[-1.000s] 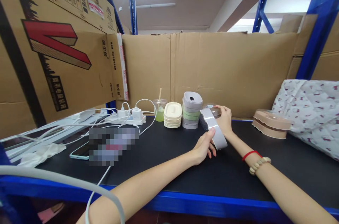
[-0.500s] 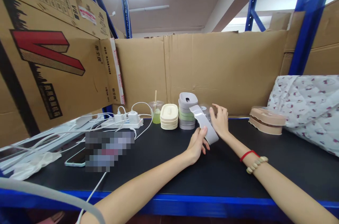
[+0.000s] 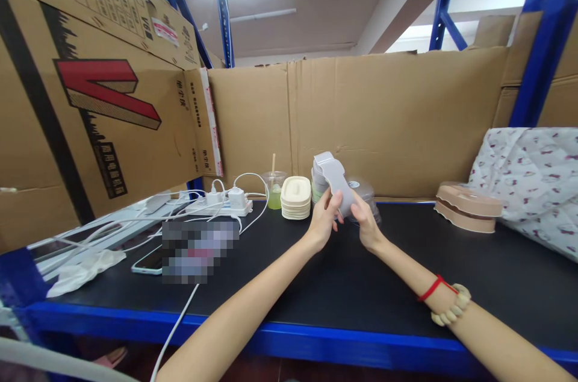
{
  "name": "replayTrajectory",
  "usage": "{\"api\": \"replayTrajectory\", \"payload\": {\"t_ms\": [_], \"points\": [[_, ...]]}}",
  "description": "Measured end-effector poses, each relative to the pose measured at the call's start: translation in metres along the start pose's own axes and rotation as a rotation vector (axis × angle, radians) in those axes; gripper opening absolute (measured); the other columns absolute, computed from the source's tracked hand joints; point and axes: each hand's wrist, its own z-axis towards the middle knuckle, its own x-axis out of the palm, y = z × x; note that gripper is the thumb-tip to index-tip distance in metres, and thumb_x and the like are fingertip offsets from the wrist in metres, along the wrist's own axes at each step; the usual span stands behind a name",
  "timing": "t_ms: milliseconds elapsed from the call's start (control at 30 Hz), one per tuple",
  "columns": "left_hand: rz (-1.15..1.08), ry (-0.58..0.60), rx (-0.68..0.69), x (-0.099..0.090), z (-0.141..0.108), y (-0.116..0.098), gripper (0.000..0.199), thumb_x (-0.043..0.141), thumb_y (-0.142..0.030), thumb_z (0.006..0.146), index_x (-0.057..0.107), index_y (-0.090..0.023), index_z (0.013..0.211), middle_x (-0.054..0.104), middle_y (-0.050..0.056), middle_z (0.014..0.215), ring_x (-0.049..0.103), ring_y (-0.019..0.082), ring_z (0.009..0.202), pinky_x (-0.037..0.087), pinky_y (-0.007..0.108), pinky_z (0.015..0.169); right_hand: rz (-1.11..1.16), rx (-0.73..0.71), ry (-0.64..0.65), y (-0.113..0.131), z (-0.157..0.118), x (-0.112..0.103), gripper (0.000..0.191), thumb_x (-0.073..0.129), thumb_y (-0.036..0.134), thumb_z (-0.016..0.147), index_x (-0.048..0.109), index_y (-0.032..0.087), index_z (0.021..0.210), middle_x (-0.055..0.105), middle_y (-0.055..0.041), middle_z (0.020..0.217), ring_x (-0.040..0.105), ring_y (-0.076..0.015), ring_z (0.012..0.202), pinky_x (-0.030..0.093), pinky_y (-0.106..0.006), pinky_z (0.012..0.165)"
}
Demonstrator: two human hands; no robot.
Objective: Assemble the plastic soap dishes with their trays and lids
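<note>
A smooth lavender-grey curved strip [image 3: 338,180] with a wavy outline is held up between both hands, tilted toward the back. My left hand [image 3: 323,222] grips its lower left edge, thumb on the near face. On the lower right edge, the fingers of my right hand [image 3: 368,225] are closed. Directly behind the strip, a stack of lavender and green containers [image 3: 315,195] is mostly covered. Past my right hand, a clear plastic dome-like piece [image 3: 371,198] is partly hidden. Cream lidded containers [image 3: 295,198] stand stacked left of my left hand.
A cup of green drink [image 3: 274,198] with a straw stands behind the cream stack. Left lie a power strip [image 3: 221,207], cables, a phone [image 3: 149,261] and crumpled tissue [image 3: 85,270]. Beige scalloped pieces [image 3: 469,207] and patterned quilted fabric [image 3: 533,183] are right. Cardboard [image 3: 383,123] walls the back.
My right hand has come down from behind and taken hold of the strip's right edge. The strip has risen and moved left over the lavender and green stack. The view has shifted slightly.
</note>
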Motion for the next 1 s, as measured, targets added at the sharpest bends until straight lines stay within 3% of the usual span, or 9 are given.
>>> {"api": "replayTrajectory", "payload": {"t_ms": [133, 233, 333, 467, 567, 767, 867, 1000], "points": [[0.022, 0.083, 0.003, -0.001, 0.0, 0.0, 0.072, 0.058, -0.069, 0.056, 0.057, -0.014, 0.101, 0.048, -0.006, 0.053, 0.044, 0.007, 0.039, 0.029, 0.017, 0.031, 0.016, 0.005, -0.069, 0.004, -0.001, 0.002, 0.066, 0.046, 0.073, 0.07, 0.062, 0.019, 0.104, 0.065, -0.0044, 0.082, 0.045, -0.0116, 0.043, 0.041, -0.029, 0.039], [-0.007, 0.101, -0.007, -0.003, 0.002, 0.004, 0.068, 0.052, -0.07, 0.058, 0.057, -0.013, 0.095, 0.051, -0.004, 0.053, 0.045, 0.007, 0.039, 0.03, 0.017, 0.032, 0.047, 0.028, -0.123, 0.004, -0.001, 0.006, 0.068, 0.039, 0.077, 0.071, 0.063, 0.018, 0.094, 0.064, -0.0041, 0.071, 0.049, -0.0144, 0.044, 0.042, -0.03, 0.041], [-0.05, 0.121, -0.014, -0.006, 0.003, 0.004, 0.064, 0.048, -0.069, 0.061, 0.057, -0.012, 0.09, 0.058, 0.001, 0.059, 0.052, 0.01, 0.043, 0.032, 0.018, 0.033, 0.069, 0.025, -0.232, 0.002, 0.003, 0.006, 0.07, 0.027, 0.078, 0.074, 0.063, 0.019, 0.087, 0.063, -0.0053, 0.071, 0.058, -0.0211, 0.062, 0.049, -0.034, 0.054], [-0.093, 0.117, 0.019, -0.009, 0.005, -0.007, 0.061, 0.047, -0.063, 0.062, 0.055, -0.014, 0.098, 0.067, 0.009, 0.082, 0.061, 0.016, 0.056, 0.038, 0.021, 0.036, -0.061, -0.009, -0.442, -0.001, 0.01, -0.002, 0.061, 0.041, 0.074, 0.071, 0.06, 0.02, 0.093, 0.065, -0.0064, 0.087, 0.06, -0.0235, 0.082, 0.049, -0.039, 0.073], [-0.124, -0.017, 0.124, -0.015, 0.009, -0.019, 0.057, 0.046, -0.063, 0.061, 0.055, -0.016, 0.091, 0.067, 0.012, 0.095, 0.062, 0.017, 0.058, 0.04, 0.023, 0.037, -0.215, -0.009, -0.55, -0.001, 0.014, -0.013, 0.057, 0.054, 0.068, 0.067, 0.058, 0.021, 0.1, 0.061, -0.0071, 0.098, 0.059, -0.0232, 0.089, 0.047, -0.041, 0.08], [-0.111, -0.386, 0.358, -0.033, 0.022, -0.025, 0.056, 0.043, -0.065, 0.062, 0.055, -0.017, 0.086, 0.064, 0.01, 0.092, 0.057, 0.012, 0.054, 0.035, 0.02, 0.034, -0.484, -0.067, -0.615, -0.003, 0.038, -0.023, 0.05, 0.064, 0.062, 0.06, 0.066, 0.023, 0.09, 0.053, -0.0072, 0.1, 0.055, -0.0249, 0.097, 0.043, -0.042, 0.087], [-0.103, -0.5, 0.342, -0.037, 0.025, -0.022, 0.054, 0.04, -0.064, 0.066, 0.054, -0.017, 0.09, 0.063, 0.009, 0.094, 0.055, 0.01, 0.051, 0.034, 0.019, 0.034, -0.557, -0.003, -0.59, -0.009, 0.062, -0.014, 0.047, 0.063, 0.062, 0.062, 0.068, 0.024, 0.088, 0.054, -0.0085, 0.099, 0.055, -0.027, 0.095, 0.043, -0.046, 0.086], [-0.112, -0.506, 0.236, -0.038, 0.025, -0.025, 0.056, 0.031, -0.064, 0.073, 0.056, -0.015, 0.087, 0.064, 0.009, 0.089, 0.053, 0.008, 0.047, 0.034, 0.018, 0.034, -0.669, 0.091, -0.516, -0.024, 0.09, 0.001, 0.045, 0.066, 0.066, 0.056, 0.068, 0.025, 0.073, 0.057, -0.0097, 0.084, 0.055, -0.0322, 0.091, 0.041, -0.054, 0.082]]}}
